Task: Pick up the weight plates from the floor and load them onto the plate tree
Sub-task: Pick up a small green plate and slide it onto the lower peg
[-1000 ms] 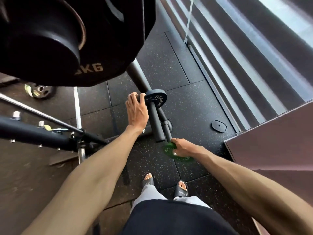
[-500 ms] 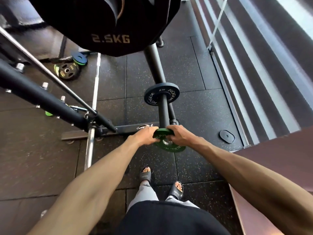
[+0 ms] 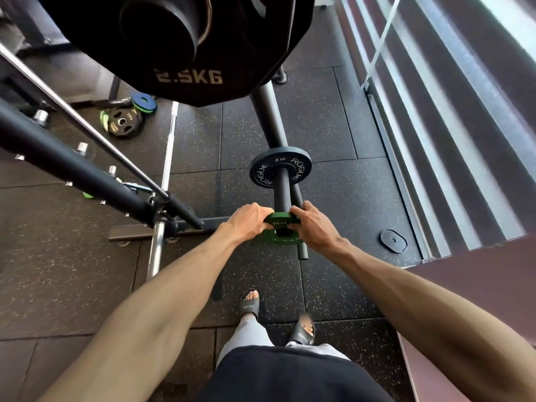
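Observation:
I hold a small green weight plate (image 3: 282, 232) with both hands at the near tip of a black peg (image 3: 282, 191) of the plate tree. My left hand (image 3: 251, 219) grips its left rim and my right hand (image 3: 314, 224) grips its right rim. The plate's hole lines up with the peg's end. Farther along the same peg sits a small black Rogue plate (image 3: 280, 170). A large black 2.5 kg plate (image 3: 185, 44) hangs on an upper peg, close to the camera. More plates (image 3: 124, 123) lie on the floor at the far left, one of them blue (image 3: 144, 102).
A black slanted rack beam (image 3: 87, 169) and a chrome barbell (image 3: 162, 204) cross the left side. The tree's base bar (image 3: 301, 245) runs along the rubber floor under my hands. A small floor cap (image 3: 393, 240) lies to the right. A striped wall and ledge (image 3: 464, 126) border the right. My sandalled feet (image 3: 249, 306) stand below.
My left hand left the black plate on the peg and joined my right hand on the green plate. Both hands then raised the green plate to the peg's tip.

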